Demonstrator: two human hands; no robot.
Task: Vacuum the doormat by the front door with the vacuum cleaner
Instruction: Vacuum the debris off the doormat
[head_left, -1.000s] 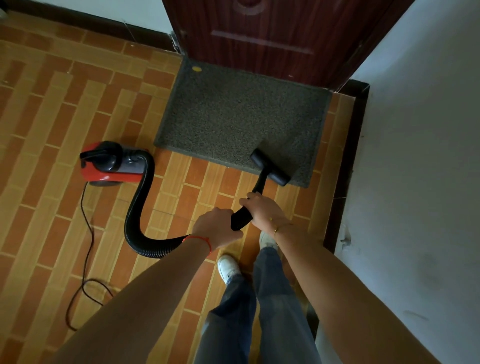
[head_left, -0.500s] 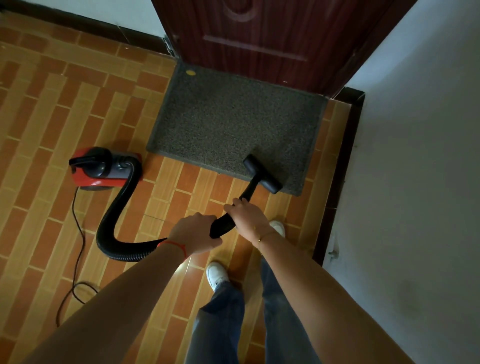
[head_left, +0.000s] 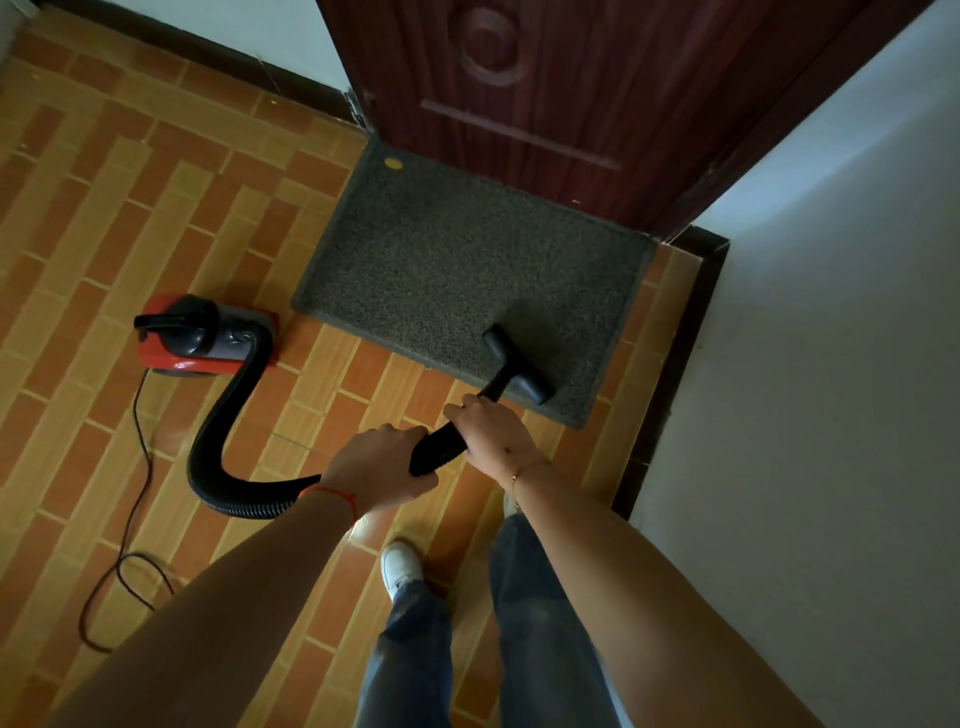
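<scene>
Left hand (head_left: 378, 466) curling round black hose (head_left: 218, 431), gripping near its rigid end. Right hand (head_left: 488, 434) just ahead, fingers wrapping nozzle tube. Floor nozzle (head_left: 514, 364) resting on doormat (head_left: 441, 260), beyond right hand, at mat's near right corner. Red vacuum cleaner (head_left: 202, 335) sitting on floor well left of left hand. Versus half second ago: nozzle sitting about same spot on mat, both grips unchanged.
</scene>
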